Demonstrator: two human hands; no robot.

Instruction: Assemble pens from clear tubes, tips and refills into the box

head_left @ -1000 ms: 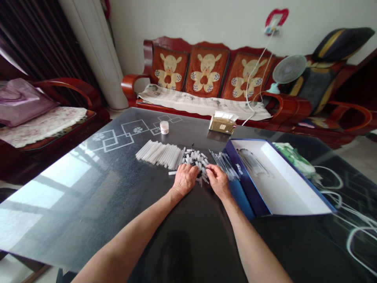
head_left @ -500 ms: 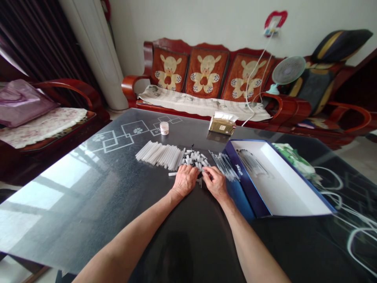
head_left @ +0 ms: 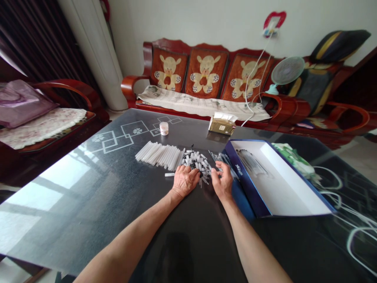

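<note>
Light stuff here: the white tubes (head_left: pixel 159 155) sit in a tidy row on the bench (head_left: pixel 88 165), stiff and probably slippery, so I'd pinch mid-length. My left hand (head_left: pixel 186 181) lies flat and open against the capped pieces (head_left: pixel 196 163). My right hand (head_left: pixel 222 181) is spread, seemingly empty, by the thin rods (head_left: pixel 225 160), with the box (head_left: pixel 247 177) edge just beside it, leaving little room that side.

Box wall (head_left: pixel 246 177) beside right hand (head_left: pixel 223 181); tube pile (head_left: pixel 196 161) ahead.

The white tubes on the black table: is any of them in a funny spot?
Yes. One white tube lies alone beside the left hand, away from the tidy row and pointing a different way from the others.
</note>
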